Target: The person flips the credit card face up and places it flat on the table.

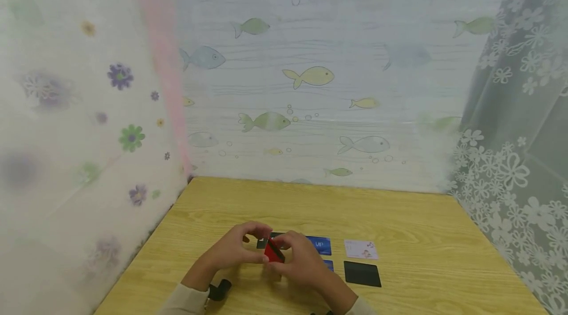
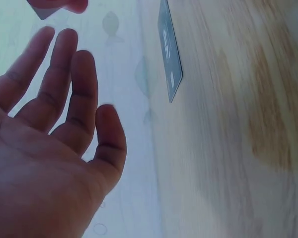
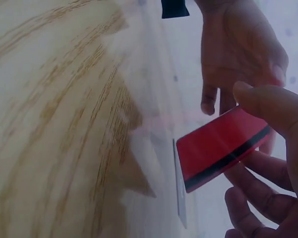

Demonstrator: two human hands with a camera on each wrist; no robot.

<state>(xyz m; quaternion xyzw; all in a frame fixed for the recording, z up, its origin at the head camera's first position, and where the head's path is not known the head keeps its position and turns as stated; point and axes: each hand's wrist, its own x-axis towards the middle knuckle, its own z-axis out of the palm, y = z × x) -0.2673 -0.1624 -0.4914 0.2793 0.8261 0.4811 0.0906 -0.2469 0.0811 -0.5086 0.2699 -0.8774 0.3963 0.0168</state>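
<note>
From the head camera, the left forearm [image 1: 197,273] comes in from seven o'clock and the right forearm [image 1: 335,293] from five, both in pale sleeves [image 1: 188,301]. The left hand [image 1: 235,246] points toward two o'clock, its four fingers [image 2: 84,89] spread slightly and gently bent. The right hand [image 1: 303,261] points toward ten, thumb [image 3: 273,109] and fingers in a pinch, the hands close together

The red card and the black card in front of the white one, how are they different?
The red card is tilted up in the right hand, while the black card lies flat on the table. The red card shows a dark stripe; the black card looks plain. Both are thin and rectangular.
</note>
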